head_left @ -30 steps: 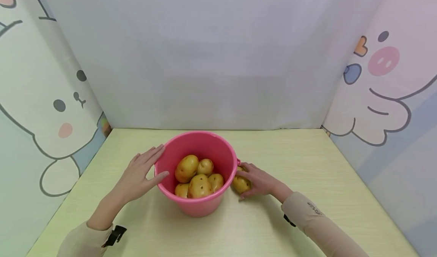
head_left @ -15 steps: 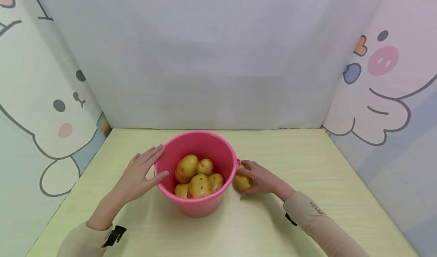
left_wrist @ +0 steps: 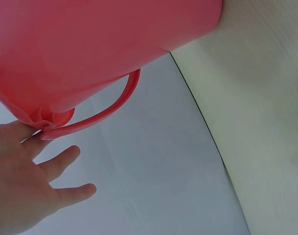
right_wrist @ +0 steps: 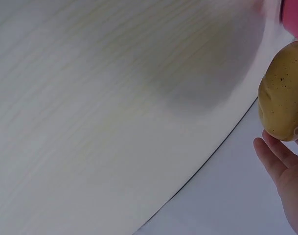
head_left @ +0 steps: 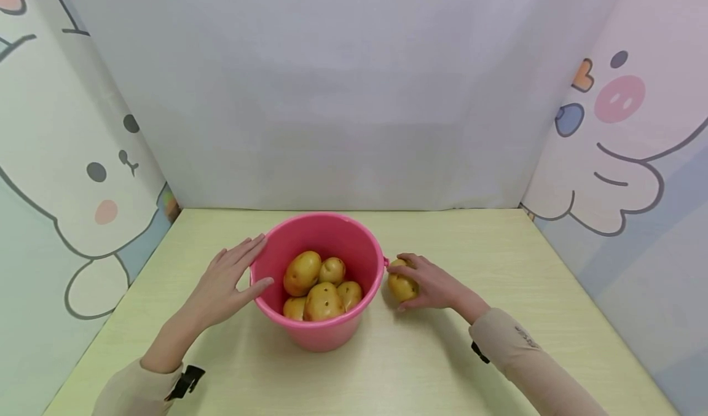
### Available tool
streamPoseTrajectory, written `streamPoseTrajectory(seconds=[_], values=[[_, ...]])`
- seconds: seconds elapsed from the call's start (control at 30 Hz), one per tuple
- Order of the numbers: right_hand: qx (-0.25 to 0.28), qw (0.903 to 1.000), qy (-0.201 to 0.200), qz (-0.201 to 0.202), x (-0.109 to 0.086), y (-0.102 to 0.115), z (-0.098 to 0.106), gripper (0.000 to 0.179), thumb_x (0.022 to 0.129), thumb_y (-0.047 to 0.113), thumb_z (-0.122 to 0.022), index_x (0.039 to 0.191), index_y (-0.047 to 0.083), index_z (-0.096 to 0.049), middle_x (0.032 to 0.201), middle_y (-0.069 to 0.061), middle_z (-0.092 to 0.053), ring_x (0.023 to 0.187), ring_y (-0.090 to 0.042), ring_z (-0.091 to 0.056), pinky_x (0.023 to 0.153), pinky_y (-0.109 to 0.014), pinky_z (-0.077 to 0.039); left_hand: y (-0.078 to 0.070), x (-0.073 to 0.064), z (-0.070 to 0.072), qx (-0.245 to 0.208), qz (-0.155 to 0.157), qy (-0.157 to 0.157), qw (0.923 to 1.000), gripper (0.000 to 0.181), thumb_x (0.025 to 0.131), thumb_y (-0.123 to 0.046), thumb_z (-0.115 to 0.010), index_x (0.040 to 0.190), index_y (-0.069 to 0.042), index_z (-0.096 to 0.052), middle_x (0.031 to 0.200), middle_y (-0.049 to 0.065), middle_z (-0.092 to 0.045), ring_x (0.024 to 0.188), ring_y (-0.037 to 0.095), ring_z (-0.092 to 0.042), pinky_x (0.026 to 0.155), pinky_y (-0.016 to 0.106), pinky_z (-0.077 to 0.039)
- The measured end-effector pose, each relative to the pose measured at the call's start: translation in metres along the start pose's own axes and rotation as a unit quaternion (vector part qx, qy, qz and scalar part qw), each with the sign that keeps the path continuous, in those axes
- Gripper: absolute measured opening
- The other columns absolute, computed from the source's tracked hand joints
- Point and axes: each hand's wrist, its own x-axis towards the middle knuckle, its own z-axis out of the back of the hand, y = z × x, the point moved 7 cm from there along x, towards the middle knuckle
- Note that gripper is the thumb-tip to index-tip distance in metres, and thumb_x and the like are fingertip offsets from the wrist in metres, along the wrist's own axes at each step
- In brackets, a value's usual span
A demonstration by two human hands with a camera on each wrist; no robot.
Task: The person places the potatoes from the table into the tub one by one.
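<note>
In the head view a pink bucket (head_left: 321, 336) stands at the table's middle with several potatoes (head_left: 324, 301) inside. My left hand (head_left: 224, 287) rests against the bucket's left rim, fingers fairly straight and the thumb reaching over the edge. The left wrist view shows this hand (left_wrist: 26, 181) touching the rim beside the pink handle (left_wrist: 102, 115), the other fingers spread free. Right of the bucket, my right hand (head_left: 434, 284) grips one potato (head_left: 402, 284) between thumb and fingers. In the right wrist view that potato (right_wrist: 286, 93) sits above the fingers of the right hand (right_wrist: 290, 181), partly cut off.
The pale wooden table (head_left: 475, 238) runs back to a grey-white cloth (head_left: 354, 96). Side panels with cartoon animals (head_left: 625, 102) border it left and right. A small handle lug (head_left: 386, 262) juts from the bucket's right rim, close to the right hand.
My right hand has shifted right and slightly away from me with the potato, leaving a gap beside the bucket. The left hand and the bucket have stayed put.
</note>
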Motion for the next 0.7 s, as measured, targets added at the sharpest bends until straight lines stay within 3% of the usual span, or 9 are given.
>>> streamPoseTrajectory(seconds=[0.37, 0.7], values=[[-0.002, 0.9994, 0.006, -0.035, -0.012, -0.008, 0.018, 0.068, 0.065, 0.039, -0.076, 0.124, 0.019, -0.048, 0.128, -0.009, -0.035, 0.110, -0.024, -0.038, 0.081, -0.040, -0.043, -0.001, 0.000, 0.000, -0.002, -0.001, -0.001, 1.0000, 0.069, 0.078, -0.036, -0.063, 0.135, -0.007, -0.036, 0.136, 0.012, -0.034, 0.123, 0.033, -0.026, 0.093, 0.061, -0.018], [-0.026, 0.9994, -0.008, -0.022, -0.020, -0.010, 0.039, 0.066, 0.065, 0.038, -0.076, 0.122, 0.019, -0.048, 0.126, -0.012, -0.037, 0.104, -0.026, -0.041, 0.075, -0.040, -0.044, -0.001, 0.000, 0.000, -0.004, -0.005, -0.004, 1.0000, 0.069, 0.078, -0.033, -0.064, 0.134, -0.006, -0.036, 0.136, 0.012, -0.035, 0.123, 0.034, -0.027, 0.093, 0.061, -0.018]])
